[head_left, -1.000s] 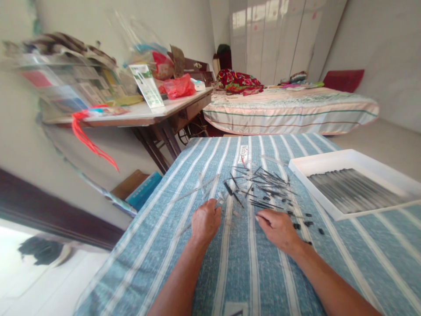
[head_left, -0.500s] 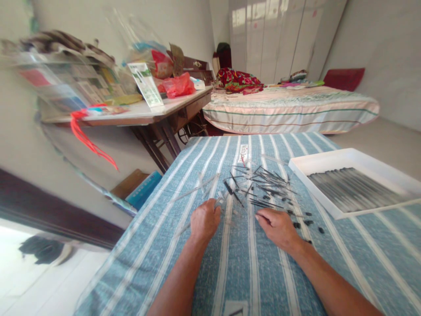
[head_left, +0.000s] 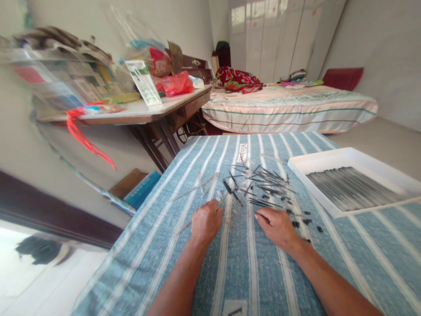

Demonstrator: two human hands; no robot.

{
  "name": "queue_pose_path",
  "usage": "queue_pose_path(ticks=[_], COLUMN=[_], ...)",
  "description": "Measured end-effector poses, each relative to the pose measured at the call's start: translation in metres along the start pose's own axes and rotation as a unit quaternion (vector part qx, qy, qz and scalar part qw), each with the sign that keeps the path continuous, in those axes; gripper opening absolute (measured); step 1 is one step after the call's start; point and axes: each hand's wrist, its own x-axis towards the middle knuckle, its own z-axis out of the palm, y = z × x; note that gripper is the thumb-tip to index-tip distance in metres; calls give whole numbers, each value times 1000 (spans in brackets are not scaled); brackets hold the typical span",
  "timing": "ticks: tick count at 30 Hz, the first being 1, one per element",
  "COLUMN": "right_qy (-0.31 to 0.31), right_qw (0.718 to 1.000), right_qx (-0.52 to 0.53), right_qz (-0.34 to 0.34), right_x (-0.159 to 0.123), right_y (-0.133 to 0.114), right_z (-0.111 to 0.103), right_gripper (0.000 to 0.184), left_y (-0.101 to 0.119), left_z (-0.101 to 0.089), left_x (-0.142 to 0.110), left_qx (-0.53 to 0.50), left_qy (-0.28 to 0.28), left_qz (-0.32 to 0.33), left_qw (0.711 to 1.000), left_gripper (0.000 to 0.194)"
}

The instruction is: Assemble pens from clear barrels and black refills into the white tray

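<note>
My left hand (head_left: 206, 221) is closed with its fingers curled round a clear pen barrel (head_left: 184, 227), whose end sticks out to the left of the fist. My right hand (head_left: 274, 226) rests on the cloth, thumb and fingers pressed together; anything inside them is hidden. Just beyond it lie thin black pen refills (head_left: 265, 202), with more refills (head_left: 269, 177) heaped further back. Small black caps (head_left: 307, 221) are scattered to the right. Several clear barrels (head_left: 190, 192) lie loose ahead of my left hand.
A white box (head_left: 338, 213) at the right holds a row of dark-cored pens (head_left: 355, 188). Blue striped cloth (head_left: 158, 263) covers the table. Along the left wall stands a cluttered desk (head_left: 138, 116); a bed (head_left: 289, 109) is behind the table.
My left hand has shifted very slightly to the right. The right hand stays in place, and the view has turned a little.
</note>
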Motion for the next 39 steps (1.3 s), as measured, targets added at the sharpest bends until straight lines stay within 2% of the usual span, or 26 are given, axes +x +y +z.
queue_pose_path(ticks=[8,15,25,27,33,39], right_qy=[1,1,12,29,135,182], right_qw=[1000,1000,1000,1000,988,972], right_qx=[3,-3,-5,-8,-51,-102], right_qz=[7,3,1,1,47,108], right_x=[0,0,1,1,6,9], right_y=[2,2,0,1,14,33], right_z=[2,2,2,1,-7,-19], right_gripper=[21,21,22,22,20,21], left_y=[14,23,26,26,26,29], left_z=[-6,-4,-2,-2,-2,-6], left_x=[-9,-14,-15,-14,-14,-16], left_qx=[-12,-20,-12,-12,-8,-16], left_qy=[-16,-26,-32,-34,-33,-19], left_qz=[49,89,117,121,123,121], left_qw=[999,995,992,992,992,992], left_gripper=[19,14,17,18,19,23])
